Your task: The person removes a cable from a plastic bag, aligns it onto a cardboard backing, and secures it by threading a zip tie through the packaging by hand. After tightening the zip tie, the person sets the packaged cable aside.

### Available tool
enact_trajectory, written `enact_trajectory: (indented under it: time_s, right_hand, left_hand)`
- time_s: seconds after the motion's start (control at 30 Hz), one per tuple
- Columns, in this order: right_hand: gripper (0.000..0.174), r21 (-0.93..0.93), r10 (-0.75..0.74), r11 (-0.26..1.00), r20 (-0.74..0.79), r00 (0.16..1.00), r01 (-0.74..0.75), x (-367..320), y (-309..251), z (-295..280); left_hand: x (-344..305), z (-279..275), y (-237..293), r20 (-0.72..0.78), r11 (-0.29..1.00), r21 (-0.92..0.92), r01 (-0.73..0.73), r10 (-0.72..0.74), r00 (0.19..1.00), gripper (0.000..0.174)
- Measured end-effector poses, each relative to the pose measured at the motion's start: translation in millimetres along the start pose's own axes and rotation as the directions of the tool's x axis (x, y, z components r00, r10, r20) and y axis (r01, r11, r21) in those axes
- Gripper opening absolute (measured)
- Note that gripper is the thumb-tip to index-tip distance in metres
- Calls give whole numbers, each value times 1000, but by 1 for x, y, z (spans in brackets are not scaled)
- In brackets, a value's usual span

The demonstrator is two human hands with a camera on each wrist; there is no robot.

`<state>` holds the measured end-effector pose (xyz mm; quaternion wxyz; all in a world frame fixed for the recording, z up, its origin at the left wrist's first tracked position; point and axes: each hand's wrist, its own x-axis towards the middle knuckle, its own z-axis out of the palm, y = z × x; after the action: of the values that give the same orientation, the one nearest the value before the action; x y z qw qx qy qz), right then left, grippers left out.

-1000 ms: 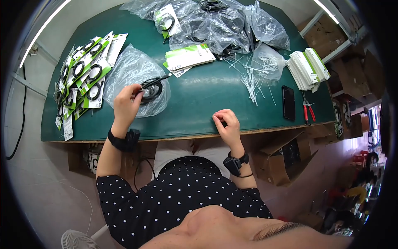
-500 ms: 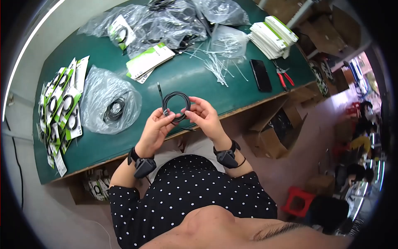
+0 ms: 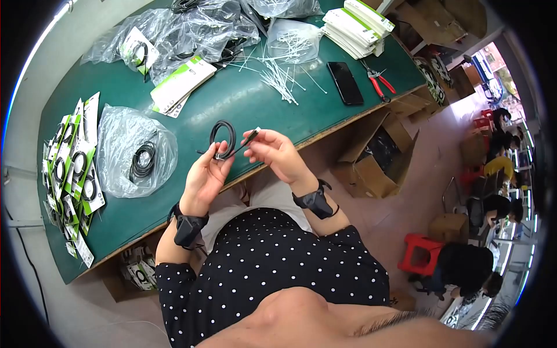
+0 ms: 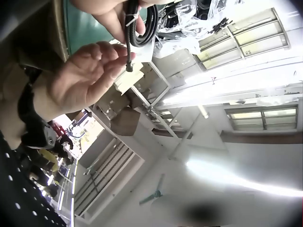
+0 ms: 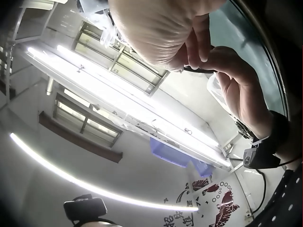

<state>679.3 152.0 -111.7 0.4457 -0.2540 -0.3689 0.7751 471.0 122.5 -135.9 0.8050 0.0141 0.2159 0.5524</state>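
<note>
In the head view, a coiled black cable (image 3: 223, 138) is held up over the table's front edge. My left hand (image 3: 204, 178) pinches the lower part of the coil between thumb and fingers. A white tie (image 4: 132, 19) shows on the cable in the left wrist view. The fingertips of my right hand (image 3: 279, 155) pinch a straight end of the cable near its plug (image 3: 252, 136). In the right wrist view my right hand (image 5: 161, 33) hides most of the cable, and my left hand (image 5: 244, 90) faces it.
A clear plastic bag (image 3: 119, 124) with another cable coil (image 3: 143, 161) lies left. Carded cables (image 3: 69, 174) pile beyond it. Cards (image 3: 184, 84), white zip ties (image 3: 281, 81), a phone (image 3: 345, 83), red-handled cutters (image 3: 380, 84) and a card stack (image 3: 357, 29) lie farther back.
The left hand lifted the coil from the bag and brought it in front of the body. The right hand came to the coil, then moved to the cable's end. The head view turned rightward.
</note>
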Motion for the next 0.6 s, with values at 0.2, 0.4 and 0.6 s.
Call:
enact_trajectory:
  time_s: [0.2,0.4,0.6]
  right_hand:
    - [26,-156,-49,986,35,998,54,5,10,2]
    - [24,-68,-65,996,14,998,65,4,11,-1]
    - [23,4,-118,993,-40,992,118,-3,6,-2]
  left_hand:
    - [0,-3,-4,-24,997,-64,37,-39,999,17]
    - [-6,9,-11,16,996,24,-88,88,996,15]
    - [-30,46,-28,297,660,504,-557,474,829,14]
